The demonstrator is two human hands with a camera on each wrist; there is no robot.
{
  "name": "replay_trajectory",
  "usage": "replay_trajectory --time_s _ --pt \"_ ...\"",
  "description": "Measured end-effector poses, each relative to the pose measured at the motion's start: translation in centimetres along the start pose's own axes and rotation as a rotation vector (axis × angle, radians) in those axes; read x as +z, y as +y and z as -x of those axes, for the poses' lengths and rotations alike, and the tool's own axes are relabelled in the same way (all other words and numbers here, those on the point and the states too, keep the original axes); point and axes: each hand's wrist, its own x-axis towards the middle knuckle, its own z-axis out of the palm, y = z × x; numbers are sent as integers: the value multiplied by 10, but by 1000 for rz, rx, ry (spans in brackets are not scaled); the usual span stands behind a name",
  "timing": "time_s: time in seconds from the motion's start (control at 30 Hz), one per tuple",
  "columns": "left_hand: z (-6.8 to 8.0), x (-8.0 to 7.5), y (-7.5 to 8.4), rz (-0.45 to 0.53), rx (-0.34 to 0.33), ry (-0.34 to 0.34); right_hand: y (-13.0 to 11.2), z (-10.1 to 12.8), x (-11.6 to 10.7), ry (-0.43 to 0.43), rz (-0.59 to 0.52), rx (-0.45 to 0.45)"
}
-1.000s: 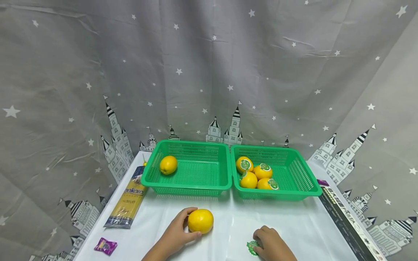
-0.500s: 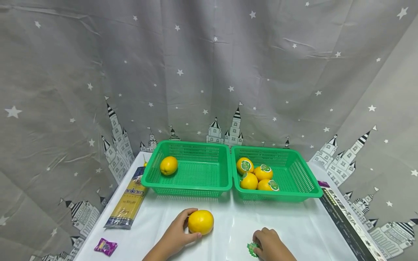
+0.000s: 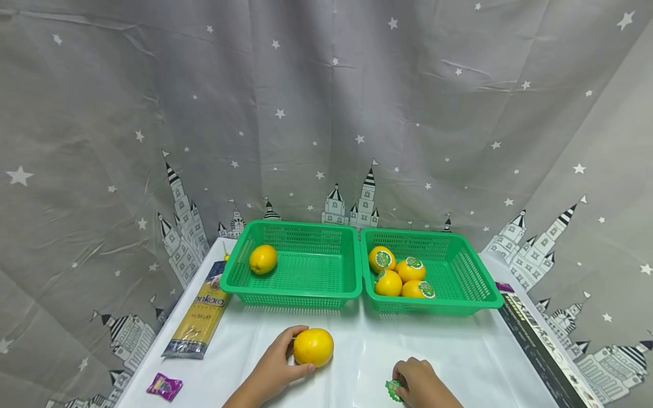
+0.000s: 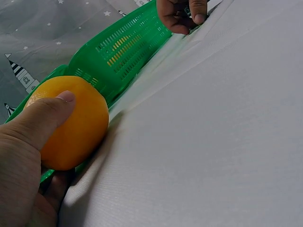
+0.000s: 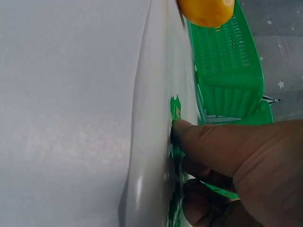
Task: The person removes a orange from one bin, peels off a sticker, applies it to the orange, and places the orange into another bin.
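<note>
The left hand [image 3: 278, 362] grips a round yellow-orange citrus fruit [image 3: 313, 346] resting on the white-covered surface [image 3: 459, 351], just in front of the left green plastic basket [image 3: 293, 266]. To the fruit's right, the right hand [image 3: 415, 382] pinches a green scalloped sticker [image 3: 391, 389] lying flat on that surface (fingertips curled at its edge). The sticker could crease or tear if it clings while lifted, and the fruit might roll if the grip loosens.
</note>
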Motion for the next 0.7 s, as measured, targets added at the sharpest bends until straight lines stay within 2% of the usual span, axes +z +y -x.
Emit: replay_trajectory --time_s 0.13,0.37,0.53,0.7 --pt "0 0 0 2 -2 -4 7 3 0 32 -5 -75" --pt "-1 0 -1 -1 4 0 11 5 -1 8 -37 -165" --pt "0 0 -2 -10 6 6 5 2 0 -53 -129 -68" --pt "-1 0 -2 -8 3 7 5 7 2 -41 -115 22"
